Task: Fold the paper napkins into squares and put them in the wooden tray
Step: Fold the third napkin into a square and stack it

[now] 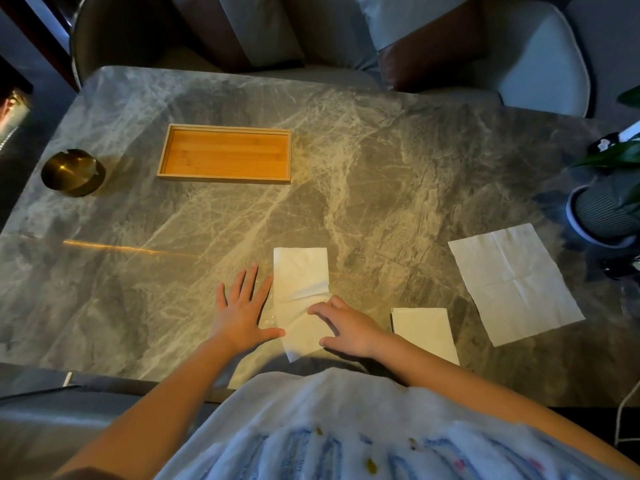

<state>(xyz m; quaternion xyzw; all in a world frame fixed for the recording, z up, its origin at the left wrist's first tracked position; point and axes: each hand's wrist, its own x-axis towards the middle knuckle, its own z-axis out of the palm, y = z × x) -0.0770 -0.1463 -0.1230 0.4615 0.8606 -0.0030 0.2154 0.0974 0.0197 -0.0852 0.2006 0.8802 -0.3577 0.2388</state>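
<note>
A white napkin (300, 278), folded into a long strip, lies near the table's front edge. My left hand (244, 306) rests flat on the table with fingers spread, its thumb touching the strip's left edge. My right hand (346, 325) presses down on the strip's lower right part with curled fingers. A second folded napkin (424, 330) lies just right of my right hand. Farther right lies an unfolded napkin (512, 282), spread flat. The wooden tray (224, 154) sits at the back left with nothing in it.
A brass ashtray (73, 172) stands at the far left of the grey marble table (381, 168). A potted plant (609, 209) stands at the right edge. Chairs (540, 57) stand behind the table.
</note>
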